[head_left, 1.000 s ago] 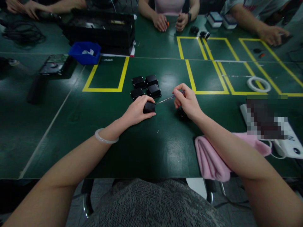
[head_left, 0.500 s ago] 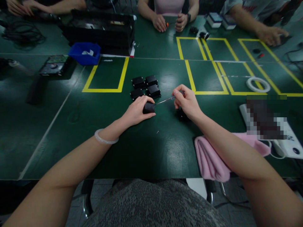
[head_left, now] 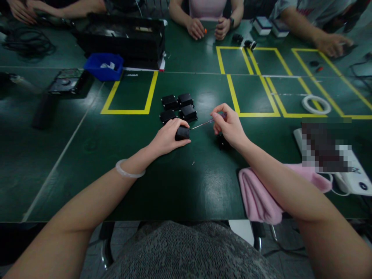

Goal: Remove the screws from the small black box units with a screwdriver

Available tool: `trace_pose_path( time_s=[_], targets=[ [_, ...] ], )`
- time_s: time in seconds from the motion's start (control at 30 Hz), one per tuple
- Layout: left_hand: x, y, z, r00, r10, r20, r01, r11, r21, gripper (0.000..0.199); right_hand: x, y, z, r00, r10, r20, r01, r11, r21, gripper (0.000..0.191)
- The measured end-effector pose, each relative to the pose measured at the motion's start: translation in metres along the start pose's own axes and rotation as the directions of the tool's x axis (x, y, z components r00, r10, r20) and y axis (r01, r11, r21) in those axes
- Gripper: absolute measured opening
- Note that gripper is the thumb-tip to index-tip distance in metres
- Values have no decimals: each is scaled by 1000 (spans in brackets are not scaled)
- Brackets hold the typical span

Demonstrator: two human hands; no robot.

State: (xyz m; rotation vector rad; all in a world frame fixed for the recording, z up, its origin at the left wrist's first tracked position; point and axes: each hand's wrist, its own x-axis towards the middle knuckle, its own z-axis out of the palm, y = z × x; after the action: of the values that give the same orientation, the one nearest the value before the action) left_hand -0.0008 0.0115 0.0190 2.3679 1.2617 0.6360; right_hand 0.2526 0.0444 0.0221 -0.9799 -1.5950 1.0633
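Observation:
My left hand [head_left: 171, 136] is closed around a small black box [head_left: 183, 133] resting on the green table. In my right hand [head_left: 227, 122] is a screwdriver [head_left: 203, 124], pinched by its purplish handle; its thin shaft points left and its tip meets the box's right side. Whether the tip sits in a screw is too small to tell. Several similar black boxes [head_left: 186, 112] stand grouped just beyond my left hand. Another dark part [head_left: 223, 142] lies partly hidden under my right hand. Closer to me, a tiny screw [head_left: 193, 163] lies on the table.
A folded pink cloth [head_left: 258, 195] lies under my right forearm, beside a white power strip [head_left: 356, 174]. Farther off are a tape roll [head_left: 316, 104], a blue bin [head_left: 104, 66] and a large black case [head_left: 122, 40]. Co-workers' hands [head_left: 196, 29] rest across the table [head_left: 130, 155].
Both hands hold nearly the same place. My right hand's fingers have shifted slightly on the screwdriver, showing more of its handle.

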Motion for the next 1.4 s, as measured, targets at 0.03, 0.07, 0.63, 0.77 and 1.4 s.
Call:
trace_pose_path(
  time_s=[0.03, 0.07, 0.63, 0.77, 1.4],
  targets=[
    [0, 0, 0, 1000, -1, 3, 1, 1000, 1, 39, 0, 0, 0, 1000, -3, -2, 3, 1000, 10, 22],
    [0, 0, 0, 1000, -2, 4, 2, 1000, 0, 39, 0, 0, 0, 1000, -5, -2, 5, 1000, 19, 21],
    [-2, -7, -20, 991, 2, 132, 3, 999, -40, 42, -7, -16, 4, 996, -73, 46, 79, 988, -133, 25],
    [-4, -8, -21, 992, -22, 128, 29, 998, -56, 42, -10, -22, 6, 988, -137, 74, 148, 973, -175, 19],
    [22, 26, -52, 975, -68, 212, 21, 976, 215, 19, -1, -13, 3, 990, -12, -138, 24, 996, 84, 37]
  ],
)
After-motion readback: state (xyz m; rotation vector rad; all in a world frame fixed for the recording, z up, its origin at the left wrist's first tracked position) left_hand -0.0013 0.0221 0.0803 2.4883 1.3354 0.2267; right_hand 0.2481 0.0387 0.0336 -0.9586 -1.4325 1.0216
